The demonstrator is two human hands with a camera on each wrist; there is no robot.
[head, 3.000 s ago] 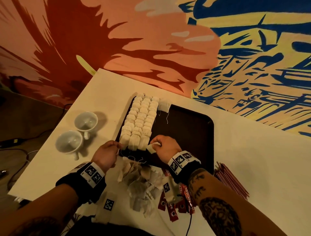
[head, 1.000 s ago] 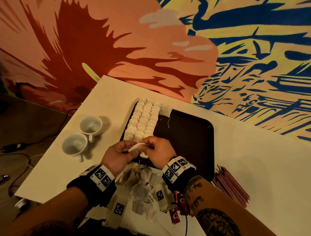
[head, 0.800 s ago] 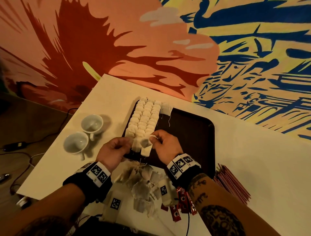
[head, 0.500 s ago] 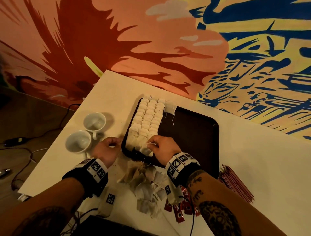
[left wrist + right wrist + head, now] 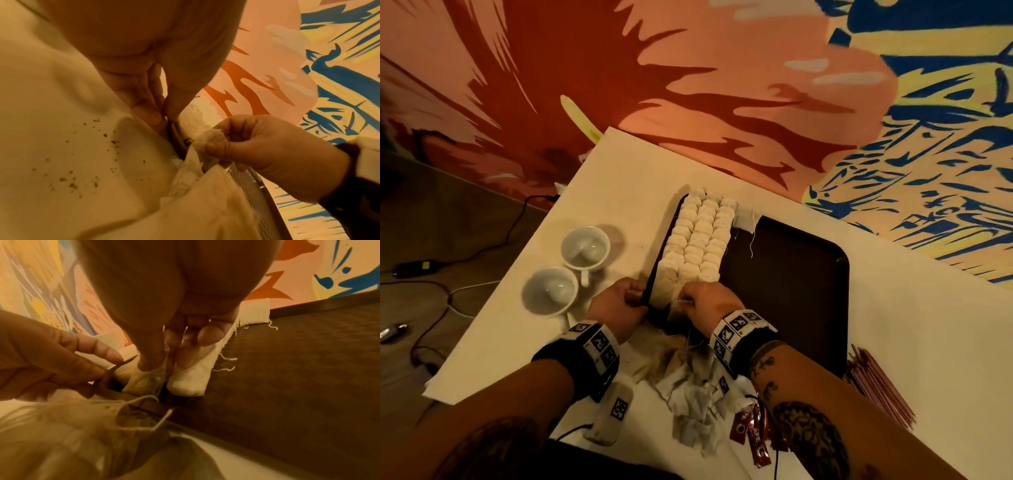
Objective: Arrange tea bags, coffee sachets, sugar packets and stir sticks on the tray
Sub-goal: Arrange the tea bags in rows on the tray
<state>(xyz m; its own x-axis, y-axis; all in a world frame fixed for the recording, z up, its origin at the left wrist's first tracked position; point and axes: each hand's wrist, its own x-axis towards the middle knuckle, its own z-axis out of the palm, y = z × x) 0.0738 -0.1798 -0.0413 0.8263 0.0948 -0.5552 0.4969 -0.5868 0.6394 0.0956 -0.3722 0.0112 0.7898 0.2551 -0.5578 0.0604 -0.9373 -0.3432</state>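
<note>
A dark brown tray (image 5: 791, 284) lies on the white table. Three rows of white tea bags (image 5: 702, 236) stand along its left side. My right hand (image 5: 683, 303) pinches one tea bag (image 5: 144, 381) between thumb and finger at the near end of the rows, low over the tray floor. My left hand (image 5: 635, 295) pinches the tray's rim (image 5: 119, 365) at its near left corner. A heap of loose tea bags (image 5: 688, 377) lies on the table just before the tray, under my wrists. Red coffee sachets (image 5: 753, 431) lie near my right forearm.
Two white cups (image 5: 585, 246) (image 5: 549, 291) stand left of the tray, close to my left hand. A bundle of red stir sticks (image 5: 876, 387) lies right of the tray's near corner. Tea crumbs (image 5: 72, 178) dot the table. A painted wall runs behind the table.
Both hands held a tea bag together above the rows a second ago. Since then my left hand went to the tray's corner rim and my right hand lowered the bag to the rows' near end.
</note>
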